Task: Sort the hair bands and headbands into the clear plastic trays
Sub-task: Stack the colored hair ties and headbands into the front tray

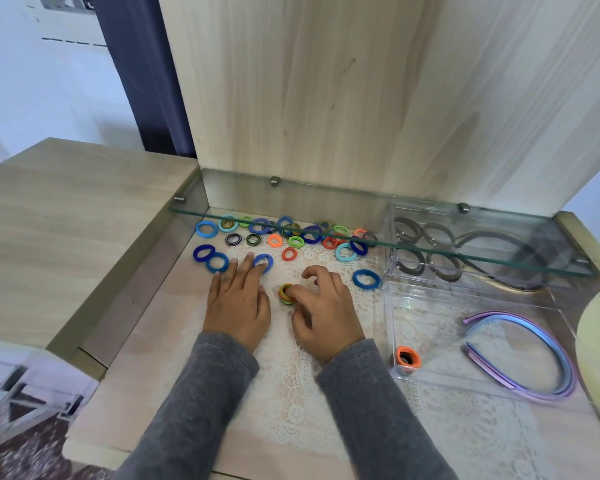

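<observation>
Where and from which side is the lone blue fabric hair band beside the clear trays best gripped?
Probably pinch the left arc of the blue fabric hair band from above: it lies flat, and the clear plastic tray stands close on its right.

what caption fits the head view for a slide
Right hand pinches stacked hair bands; left hand rests flat beside them.

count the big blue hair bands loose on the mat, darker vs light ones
darker blue hair bands: 8
light blue or teal hair bands: 3
total: 11
Those under the glass shelf overlap, so one more could be hidden.
</observation>
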`<state>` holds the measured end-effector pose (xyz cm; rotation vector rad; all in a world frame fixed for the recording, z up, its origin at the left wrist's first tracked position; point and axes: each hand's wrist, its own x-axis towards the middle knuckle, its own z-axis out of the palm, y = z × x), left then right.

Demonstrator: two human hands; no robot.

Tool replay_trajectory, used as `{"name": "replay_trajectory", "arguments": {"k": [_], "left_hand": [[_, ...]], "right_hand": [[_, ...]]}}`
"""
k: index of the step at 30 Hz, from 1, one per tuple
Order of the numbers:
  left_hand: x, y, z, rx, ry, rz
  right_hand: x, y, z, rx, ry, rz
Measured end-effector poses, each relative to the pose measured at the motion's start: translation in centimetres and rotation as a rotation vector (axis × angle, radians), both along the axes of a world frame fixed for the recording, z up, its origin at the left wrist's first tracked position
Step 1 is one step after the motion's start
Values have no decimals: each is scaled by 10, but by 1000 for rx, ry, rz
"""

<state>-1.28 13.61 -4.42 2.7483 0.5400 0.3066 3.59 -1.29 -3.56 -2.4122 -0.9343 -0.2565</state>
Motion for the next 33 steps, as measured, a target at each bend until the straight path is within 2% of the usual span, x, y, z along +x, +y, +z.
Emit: {"name": "replay_trajectory", "arguments": {"k": [10,16,21,26,33], "left_hand": [[0,0,1,0,10,-32],[-2,-2,0,23,-52,-82],[-6,-2,3,163,-220,-257],[-8,-4,5,222,-228,-367],[-12,-18,10,123,-286,-449]], "right_hand": [[2,2,21,-214,-80,-29],[5,4,43,-394,-33,28],[4,4,49,-419,-65,60],[4,1,53,-407,-53,68],[5,-17,61,-401,-32,81]]}}
